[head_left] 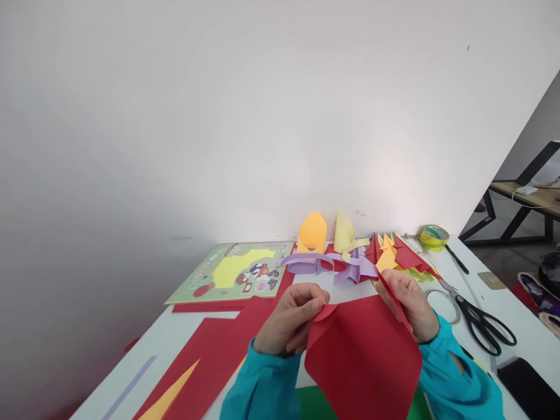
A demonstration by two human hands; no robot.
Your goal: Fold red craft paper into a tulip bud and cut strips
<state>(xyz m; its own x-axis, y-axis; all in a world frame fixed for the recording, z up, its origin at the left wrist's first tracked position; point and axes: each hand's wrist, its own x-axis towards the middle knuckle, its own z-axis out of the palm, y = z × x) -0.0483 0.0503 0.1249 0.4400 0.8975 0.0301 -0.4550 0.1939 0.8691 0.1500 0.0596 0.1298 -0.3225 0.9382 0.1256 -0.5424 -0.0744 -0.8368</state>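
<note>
Overall, the head view, the sole view supplied, records two bare hands over a white table point(170, 341) set against a wall. A red paper sheet point(365, 356) is held up between them at the near side of the table. The left hand point(291, 318) pinches its upper left corner between thumb and fingers, and the paper curls over at that point. The right hand point(409, 300) grips the upper right edge, thumb against a raised fold. Beneath the sheet, a green surface point(317, 402) is partly visible.

Left of the hands, flat red paper point(205, 350) lies near a green illustrated pad point(236, 271) and a purple strip point(130, 386). Beyond the hands, an orange paper roll point(312, 232) stands near folded paper pieces point(389, 256) in several colours. To the right are black-handled scissors point(481, 324), a tape ring point(443, 305), a yellow-green tape roll point(434, 238) and a black object point(529, 388), its full outline cut off by the frame.
</note>
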